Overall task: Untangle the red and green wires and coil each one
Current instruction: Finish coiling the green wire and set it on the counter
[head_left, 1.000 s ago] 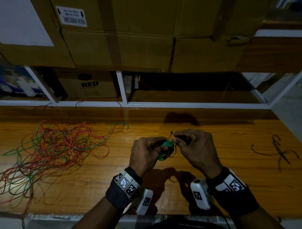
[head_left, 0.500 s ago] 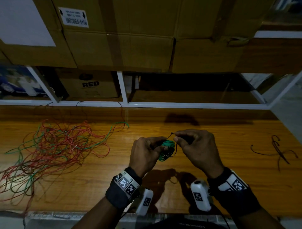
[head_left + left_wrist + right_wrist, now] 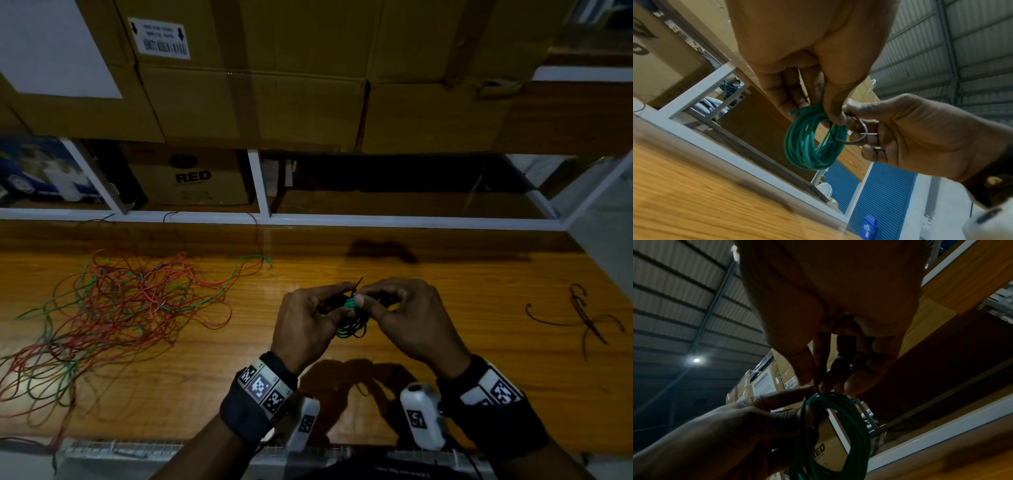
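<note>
Head cam: both hands up over the wooden bench, mid-frame. Left hand and right hand meet fingertip to fingertip on a small green wire coil held above the surface. A thin dark tie sticks up btwn the thumbs. Rest of the wires, red + green tangle, lies loose on the bench far left, well apart from the hands. A few dark tie pieces on the bench at right. Cardboard boxes on the shelf behind.

Left wrist cam: left hand pinches the top of the green wire coil w/ thumb + fingers; coil hangs below, several tidy loops, one cut end poking out upper left. Right hand curled, pinching the dark tie, which loops round the coil's right side.

Right wrist cam: dim. Right hand fingertips closed on the dark tie just above the green wire coil. Left hand grips the coil from the left, thumb across the strands.
</note>
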